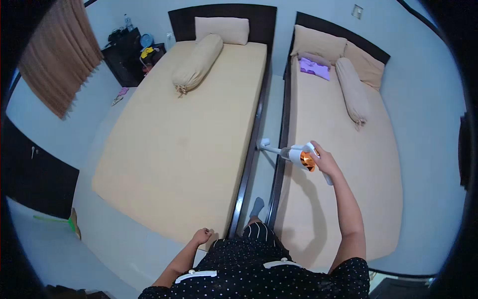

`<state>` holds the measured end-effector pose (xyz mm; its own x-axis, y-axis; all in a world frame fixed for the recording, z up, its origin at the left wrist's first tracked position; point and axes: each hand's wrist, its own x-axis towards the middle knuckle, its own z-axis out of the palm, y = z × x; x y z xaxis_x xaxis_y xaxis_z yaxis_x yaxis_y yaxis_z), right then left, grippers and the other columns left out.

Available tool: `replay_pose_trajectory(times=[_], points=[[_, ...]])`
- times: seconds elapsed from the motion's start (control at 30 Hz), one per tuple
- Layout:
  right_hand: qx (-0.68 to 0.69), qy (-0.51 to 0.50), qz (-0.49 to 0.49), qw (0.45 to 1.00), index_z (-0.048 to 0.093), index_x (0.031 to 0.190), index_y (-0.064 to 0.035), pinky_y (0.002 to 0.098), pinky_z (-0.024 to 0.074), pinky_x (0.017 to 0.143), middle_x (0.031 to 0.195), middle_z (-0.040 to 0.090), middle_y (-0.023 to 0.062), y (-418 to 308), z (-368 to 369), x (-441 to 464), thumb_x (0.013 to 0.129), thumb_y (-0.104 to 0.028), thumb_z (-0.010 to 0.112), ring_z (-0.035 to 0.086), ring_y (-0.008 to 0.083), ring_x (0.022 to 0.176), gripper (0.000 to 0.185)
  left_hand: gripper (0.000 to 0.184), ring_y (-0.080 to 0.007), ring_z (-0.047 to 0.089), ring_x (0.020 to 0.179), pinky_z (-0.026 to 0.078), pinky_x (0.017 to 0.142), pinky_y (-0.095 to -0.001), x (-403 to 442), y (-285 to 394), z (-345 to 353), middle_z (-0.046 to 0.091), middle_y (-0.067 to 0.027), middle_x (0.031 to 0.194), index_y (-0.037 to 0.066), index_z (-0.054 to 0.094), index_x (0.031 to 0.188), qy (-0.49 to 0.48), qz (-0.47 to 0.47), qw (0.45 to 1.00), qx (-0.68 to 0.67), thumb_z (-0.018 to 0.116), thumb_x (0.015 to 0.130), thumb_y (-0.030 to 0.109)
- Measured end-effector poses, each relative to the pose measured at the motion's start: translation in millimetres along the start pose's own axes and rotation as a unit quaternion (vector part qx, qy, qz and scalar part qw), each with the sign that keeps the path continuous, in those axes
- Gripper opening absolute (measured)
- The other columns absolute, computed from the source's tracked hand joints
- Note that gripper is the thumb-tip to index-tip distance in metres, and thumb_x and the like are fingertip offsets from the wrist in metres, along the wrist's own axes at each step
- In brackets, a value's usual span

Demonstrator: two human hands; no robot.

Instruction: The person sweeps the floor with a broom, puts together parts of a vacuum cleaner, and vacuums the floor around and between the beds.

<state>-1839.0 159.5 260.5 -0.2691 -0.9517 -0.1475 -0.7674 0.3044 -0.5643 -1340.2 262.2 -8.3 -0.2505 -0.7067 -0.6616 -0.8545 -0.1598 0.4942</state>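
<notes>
My right hand [323, 160] is wrapped round the handle of a white and orange cordless vacuum cleaner [297, 155], held over the left edge of the right bed [343, 199]. The vacuum's tube runs left to its head [264, 143] in the narrow gap between the two beds. My left hand [202, 235] hangs near the foot of the left bed [174, 149], its fingers loosely curled with nothing seen in them.
A bolster [199, 65] and a pillow [221, 31] lie on the left bed. The right bed bears another bolster [351, 89], pillows and a folded purple cloth [314, 69]. A dark cabinet [123, 57] stands in the far left corner. A broom [73, 223] lies at left.
</notes>
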Motion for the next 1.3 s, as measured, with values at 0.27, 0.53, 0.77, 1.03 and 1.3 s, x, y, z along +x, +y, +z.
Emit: replay_pose_trajectory(times=[0.27,0.53,0.77,1.03,1.3], points=[[-0.025,-0.021,-0.016,0.999,0.035,0.123,-0.0173,0.0385,0.0420,0.079,0.098,0.055,0.0200,-12,-13,-93,0.081,-0.031,0.045,0.053,0.0347,0.090,0.045,0.038,-0.0295,0.056,0.084,0.044,0.076,-0.0352,8,10,9,0.059,-0.0171,0.088,0.000,0.055,0.095,-0.021,0.046,0.998,0.048,0.048,0.074,0.030],[-0.175,-0.008,0.034,0.984,0.032,0.124,-0.0200,0.0419,0.0439,0.065,0.075,0.055,0.0201,-39,-10,-91,0.082,-0.028,0.042,0.056,0.0339,0.072,0.044,0.039,-0.0302,0.056,0.084,0.043,0.078,-0.0366,18,27,19,0.059,-0.0170,0.087,0.001,0.055,0.095,-0.036,0.041,0.996,0.064,0.046,0.075,0.032],[-0.181,0.021,-0.015,0.983,0.033,0.124,-0.0226,0.0425,0.0445,0.063,0.075,0.055,0.0200,-33,-1,0,0.083,-0.030,0.041,0.056,0.0342,0.070,0.042,0.040,-0.0301,0.056,0.085,0.043,0.078,-0.0362,29,37,5,0.059,-0.0177,0.088,0.000,0.055,0.096,-0.029,-0.013,0.999,0.035,0.047,0.075,0.033],[-0.173,0.053,-0.038,0.983,0.036,0.122,-0.0206,0.0419,0.0460,0.060,0.075,0.055,0.0208,-29,-19,93,0.081,-0.029,0.046,0.057,0.0345,0.068,0.043,0.041,-0.0296,0.056,0.085,0.044,0.077,-0.0364,42,55,-11,0.058,-0.0182,0.089,0.000,0.054,0.099,0.057,-0.088,0.993,-0.055,0.048,0.075,0.033],[-0.119,0.061,-0.025,0.991,0.034,0.123,-0.0189,0.0427,0.0447,0.064,0.076,0.057,0.0221,-11,3,149,0.082,-0.028,0.043,0.056,0.0364,0.072,0.043,0.039,-0.0310,0.056,0.083,0.044,0.076,-0.0365,38,83,8,0.058,-0.0199,0.088,-0.002,0.054,0.098,0.026,-0.052,0.997,-0.047,0.046,0.074,0.027]])
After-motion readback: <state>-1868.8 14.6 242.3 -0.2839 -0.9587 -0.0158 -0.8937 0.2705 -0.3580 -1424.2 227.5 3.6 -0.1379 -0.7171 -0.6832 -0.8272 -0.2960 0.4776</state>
